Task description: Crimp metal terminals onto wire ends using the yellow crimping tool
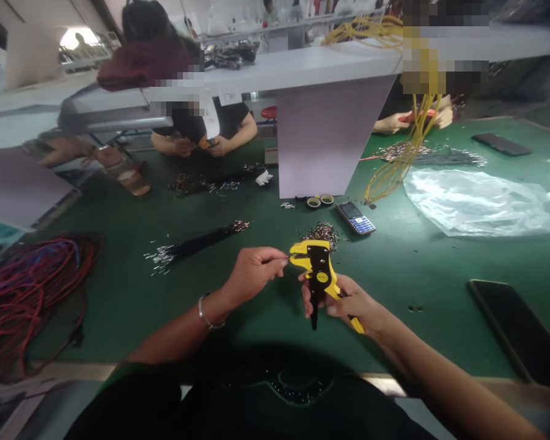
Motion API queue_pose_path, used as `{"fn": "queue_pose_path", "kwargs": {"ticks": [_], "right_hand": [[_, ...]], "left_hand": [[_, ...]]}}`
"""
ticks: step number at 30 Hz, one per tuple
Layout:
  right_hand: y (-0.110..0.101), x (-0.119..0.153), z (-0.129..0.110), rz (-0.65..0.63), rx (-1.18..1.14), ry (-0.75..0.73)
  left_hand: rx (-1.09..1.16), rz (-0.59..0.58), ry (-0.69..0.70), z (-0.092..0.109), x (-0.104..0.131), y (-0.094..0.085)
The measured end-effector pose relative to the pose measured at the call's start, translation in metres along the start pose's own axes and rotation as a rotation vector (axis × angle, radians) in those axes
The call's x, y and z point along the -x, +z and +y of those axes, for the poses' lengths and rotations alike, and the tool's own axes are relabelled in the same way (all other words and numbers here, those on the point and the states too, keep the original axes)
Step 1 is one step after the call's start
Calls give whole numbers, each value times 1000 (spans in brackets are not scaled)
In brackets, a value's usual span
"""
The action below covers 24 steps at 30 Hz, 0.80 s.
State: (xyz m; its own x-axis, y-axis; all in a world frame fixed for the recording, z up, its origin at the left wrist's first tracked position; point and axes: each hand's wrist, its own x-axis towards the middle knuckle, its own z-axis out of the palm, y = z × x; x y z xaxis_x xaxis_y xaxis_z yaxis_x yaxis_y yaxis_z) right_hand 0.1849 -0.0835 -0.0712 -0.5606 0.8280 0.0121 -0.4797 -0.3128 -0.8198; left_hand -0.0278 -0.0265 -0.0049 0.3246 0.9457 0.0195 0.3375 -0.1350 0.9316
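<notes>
My right hand is wrapped round the handles of a yellow and black wire stripper, its jaws pointing left. Between thumb and forefinger, my left hand pinches a thin reddish wire whose tip is at the stripper's jaws; whether the jaws grip it I cannot tell. Just behind the tool lies a pile of small cut wire ends. A bundle of black wires with bare silvery ends at its left rests on the green table, beyond my left hand.
Red and blue cables lie coiled at the left. A keypad phone, a clear plastic bag and a large dark phone lie to the right. Yellow cables hang from the shelf. Other people work across the table.
</notes>
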Motion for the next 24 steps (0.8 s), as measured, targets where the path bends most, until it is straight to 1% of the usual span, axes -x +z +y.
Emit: {"fn": "queue_pose_path", "kwargs": {"ticks": [2,7,11,19,22,24], "right_hand": [[1,0,0,-3,-2,-2],[0,0,1,-22,-11,-7],[-1,1,1,-36,10,-20],[4,2,-2,30,7,23],[5,3,-1,44,14,23],[3,3,0,34,7,21]], "left_hand": [[-8,-11,12,-1,0,-1],[-11,9,20,-1,1,-2],[13,-13,20,2,2,-1],[85,28,-35,2,4,3],[87,19,-23,3,6,5],[59,33,8,4,7,6]]}}
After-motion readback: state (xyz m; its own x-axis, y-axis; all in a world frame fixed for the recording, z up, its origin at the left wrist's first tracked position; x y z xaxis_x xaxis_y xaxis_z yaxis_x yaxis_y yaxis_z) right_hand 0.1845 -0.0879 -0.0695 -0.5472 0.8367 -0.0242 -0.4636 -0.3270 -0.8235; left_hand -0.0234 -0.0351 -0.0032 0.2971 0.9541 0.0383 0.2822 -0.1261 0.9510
